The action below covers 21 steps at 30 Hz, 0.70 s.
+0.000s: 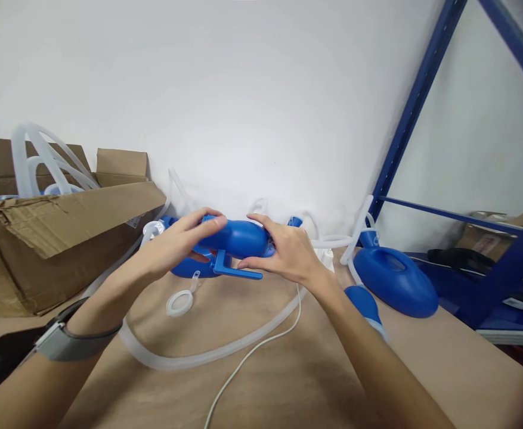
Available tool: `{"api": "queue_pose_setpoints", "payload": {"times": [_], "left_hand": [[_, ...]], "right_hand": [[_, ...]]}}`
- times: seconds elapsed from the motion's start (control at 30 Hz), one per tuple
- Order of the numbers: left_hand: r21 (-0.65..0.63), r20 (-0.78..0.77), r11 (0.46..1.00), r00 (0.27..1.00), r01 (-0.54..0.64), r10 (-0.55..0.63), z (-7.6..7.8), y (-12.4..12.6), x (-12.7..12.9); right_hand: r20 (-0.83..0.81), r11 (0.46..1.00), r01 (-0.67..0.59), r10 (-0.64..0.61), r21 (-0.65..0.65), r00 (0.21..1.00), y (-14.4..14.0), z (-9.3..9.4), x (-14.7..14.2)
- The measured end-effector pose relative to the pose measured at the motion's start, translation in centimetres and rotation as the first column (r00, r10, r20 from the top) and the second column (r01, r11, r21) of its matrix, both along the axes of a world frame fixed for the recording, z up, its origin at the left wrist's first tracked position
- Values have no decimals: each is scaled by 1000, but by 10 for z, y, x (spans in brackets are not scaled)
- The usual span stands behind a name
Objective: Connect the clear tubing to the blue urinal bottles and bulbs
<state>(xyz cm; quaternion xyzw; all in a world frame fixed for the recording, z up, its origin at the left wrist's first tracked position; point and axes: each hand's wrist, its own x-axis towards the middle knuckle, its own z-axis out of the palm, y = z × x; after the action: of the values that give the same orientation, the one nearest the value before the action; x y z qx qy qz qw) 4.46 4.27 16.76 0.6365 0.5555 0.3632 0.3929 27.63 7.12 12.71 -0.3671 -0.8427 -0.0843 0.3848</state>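
Both my hands grip a blue rounded plastic piece (pixel 243 238) held up above the table, lying sideways between them. My left hand (pixel 183 241) has its fingers around the left end, thumb on top. At the right end my right hand (pixel 290 247) closes its thumb and fingers around the rim. A flat blue strip (pixel 238 273) sticks out below the piece. Behind it, partly hidden by my hands, a blue plastic bottle (pixel 194 268) lies on the table. A translucent ring-shaped cap with a tab (pixel 180 302) rests in front of my left hand.
An open cardboard box (pixel 77 250) with clear hoses (pixel 42 158) stands left. A translucent hose (pixel 189 360) and a white cable (pixel 252 351) cross the brown tabletop (pixel 315 381). Right are a blue urinal bottle (pixel 395 283), another blue piece (pixel 364 304) and a blue metal rack (pixel 404 131).
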Motion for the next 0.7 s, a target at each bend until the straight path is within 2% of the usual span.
{"api": "queue_pose_setpoints", "payload": {"times": [0.07, 0.13, 0.17, 0.2, 0.23, 0.27, 0.33, 0.4, 0.53, 0.6, 0.7], "left_hand": [[69, -67, 993, 992, -99, 104, 2, -2, -1], [163, -9, 971, 984, -177, 181, 4, -1, -6], [207, 57, 957, 979, -205, 198, 5, 0, -9], [239, 129, 944, 971, -229, 203, 6, 1, -12], [261, 193, 933, 961, -246, 199, 7, 2, -15], [277, 241, 925, 951, -259, 194, 7, 3, -17], [288, 274, 918, 942, -271, 192, 7, 4, -18], [281, 233, 928, 955, -246, 183, 7, 2, -15], [295, 127, 932, 976, -210, 179, 6, -3, -7], [300, 101, 929, 976, -217, 195, 7, -4, -7], [287, 58, 931, 974, -225, 218, 9, -4, -8]], "right_hand": [[-104, 990, -114, 123, 87, 987, 2, 0, 3], [-249, 950, -198, 257, 240, 934, 2, 2, 10], [-312, 938, -224, 304, 265, 900, 1, 3, 14], [-355, 940, -263, 328, 219, 875, 1, 5, 17], [-376, 942, -319, 334, 102, 864, 1, 5, 20], [-376, 922, -382, 333, -64, 865, 2, 5, 22], [-341, 799, -462, 342, -384, 876, 6, 2, 20], [-379, 689, -509, 350, -515, 857, 13, -5, 13], [-611, 541, -704, 382, -461, 694, 27, -20, -3], [-675, 509, -763, 401, -398, 620, 31, -24, -8], [-739, 497, -803, 394, -329, 546, 34, -30, -12]]}}
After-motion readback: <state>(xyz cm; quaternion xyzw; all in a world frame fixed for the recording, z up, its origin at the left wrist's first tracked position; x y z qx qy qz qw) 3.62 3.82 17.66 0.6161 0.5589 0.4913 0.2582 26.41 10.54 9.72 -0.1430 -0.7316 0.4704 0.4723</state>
